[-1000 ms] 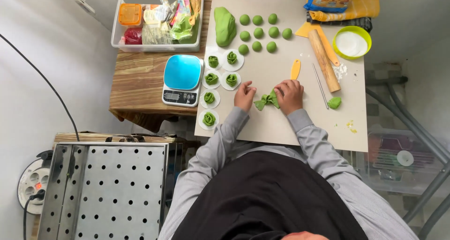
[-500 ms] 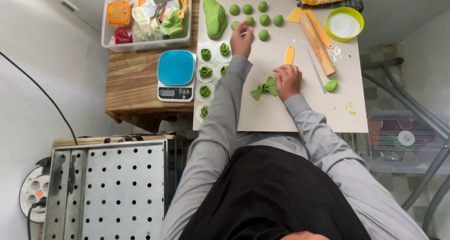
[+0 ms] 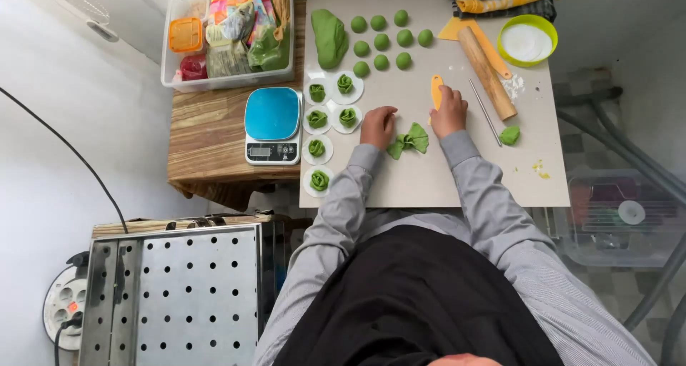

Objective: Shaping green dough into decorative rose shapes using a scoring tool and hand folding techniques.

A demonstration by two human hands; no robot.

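A folded green dough piece (image 3: 409, 140) shaped like a bow lies on the beige board (image 3: 457, 180). My left hand (image 3: 377, 126) rests curled just to its left, with the fingers at the piece's edge. My right hand (image 3: 449, 113) is above and to the right of the piece, its fingers closed on the lower end of an orange scraper (image 3: 436, 88). Several shaped green dough flowers (image 3: 347, 116) sit on white paper rounds along the board's left side.
Several green dough balls (image 3: 382, 41) and a large dough lump (image 3: 329, 36) lie at the far end. A rolling pin (image 3: 486, 71), a metal rod (image 3: 484, 111), a small dough lump (image 3: 509, 134) and a green bowl (image 3: 547, 30) are on the right. A blue scale (image 3: 271, 123), a plastic bin (image 3: 168, 58) and a perforated metal tray (image 3: 179, 294) are on the left.
My left hand reached up toward the dough balls, then came back beside the folded piece. My right hand left the folded piece and moved up to the orange scraper.
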